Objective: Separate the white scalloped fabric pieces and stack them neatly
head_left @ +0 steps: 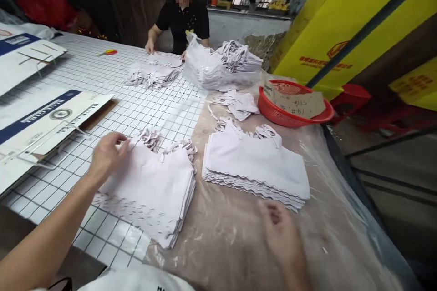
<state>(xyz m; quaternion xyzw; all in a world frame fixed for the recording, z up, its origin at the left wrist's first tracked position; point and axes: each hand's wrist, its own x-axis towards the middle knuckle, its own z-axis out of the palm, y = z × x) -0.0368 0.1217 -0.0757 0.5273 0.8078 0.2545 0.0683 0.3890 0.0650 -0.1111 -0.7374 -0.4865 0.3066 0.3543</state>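
Note:
My left hand (109, 152) is at the upper left corner of a stack of pale strapped camisole pieces (150, 186), its fingers bent around the top piece's edge. Exactly what the fingertips grip is partly hidden. The stack has thin straps bunched at its far edge and fans out unevenly at its near edge. My right hand (282, 232), slightly blurred, hovers just in front of a second, neater stack of the same pieces (256, 159). Its fingers are loosely curled and apart, with nothing in them. A few loose pieces (239, 103) lie behind that second stack.
A red basket (290, 116) with a marked cardboard piece stands at the right edge. Across the table (116, 120), a person in black (182, 25) handles fabric beside a plastic-wrapped pile (208, 70). Printed cartons (51, 120) lie left; yellow-and-red snips (109, 52) lie farther back.

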